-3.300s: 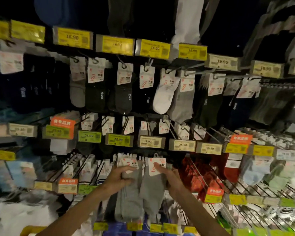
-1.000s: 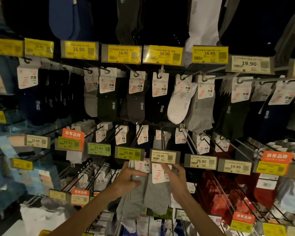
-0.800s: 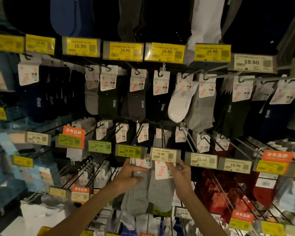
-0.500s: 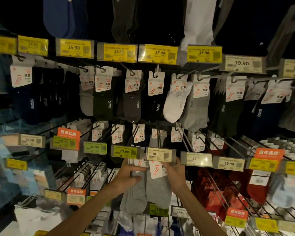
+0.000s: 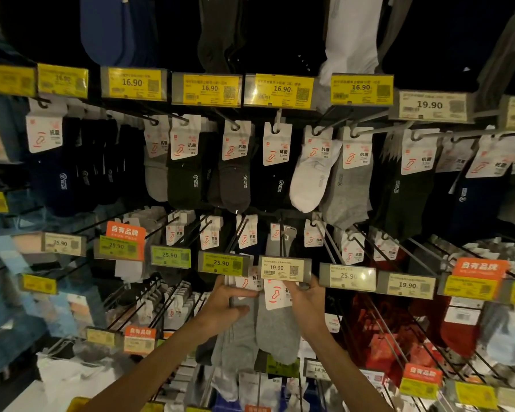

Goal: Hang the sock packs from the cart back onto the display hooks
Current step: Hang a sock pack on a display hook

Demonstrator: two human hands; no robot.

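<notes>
My left hand (image 5: 226, 304) curls round a soft grey sock pack (image 5: 238, 337) — at its three o'clock my right hand (image 5: 306, 304) pinches another pack's white paper card (image 5: 275, 294).

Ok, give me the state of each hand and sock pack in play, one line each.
Left hand, gripping the left grey fabric sock pack near its top.
Right hand, pinching the white card of the right grey fabric sock pack.
Right grey fabric sock pack, held under the pale 19.90 price tag; hooked or not, hidden.
White ankle sock pack above, hanging, tilted.
</notes>
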